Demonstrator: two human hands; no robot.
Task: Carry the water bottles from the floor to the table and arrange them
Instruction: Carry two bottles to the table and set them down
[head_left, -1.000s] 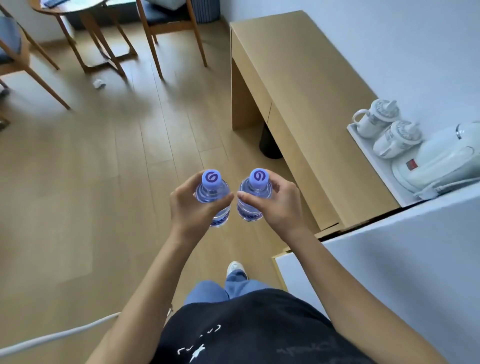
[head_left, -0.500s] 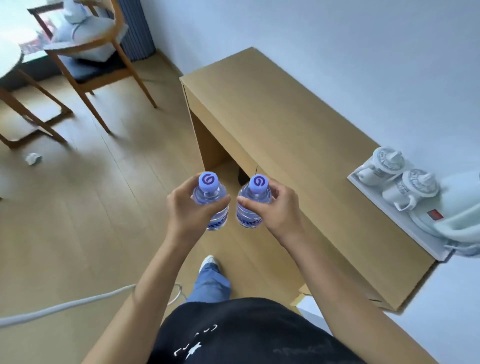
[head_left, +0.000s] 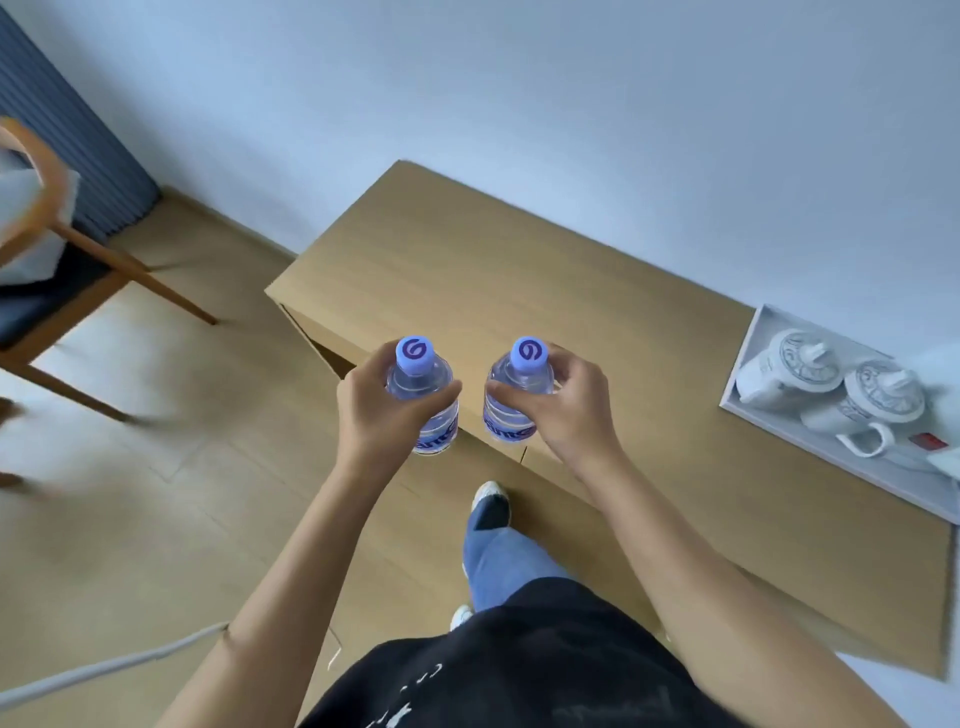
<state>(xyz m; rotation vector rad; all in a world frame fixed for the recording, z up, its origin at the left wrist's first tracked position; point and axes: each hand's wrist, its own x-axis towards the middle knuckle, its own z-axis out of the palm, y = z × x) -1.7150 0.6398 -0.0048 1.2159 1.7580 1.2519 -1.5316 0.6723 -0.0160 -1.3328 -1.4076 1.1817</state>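
Since a moment ago my view has swung round to face the wooden table (head_left: 519, 270), and both bottles have drifted apart and forward to hover at its near edge. My left hand (head_left: 379, 415) curls round the shoulder of the left water bottle (head_left: 423, 395), thumb across the front and fingers wrapped behind. My right hand (head_left: 561, 410) pinches the right water bottle (head_left: 511, 395) just below its purple cap, thumb in front and fingers curled behind. Both bottles hang upright, near each other but not touching, and neither is set down yet.

I judge them full and sealed, so moderately weighty for their size; the thin clear plastic will give under a hard squeeze and may be slick. The stiff shoulder near the cap is the safest place to hold. At the table's right end sits a white tray (head_left: 748, 358) with lidded cups (head_left: 831, 384), well apart from where I'd set these down
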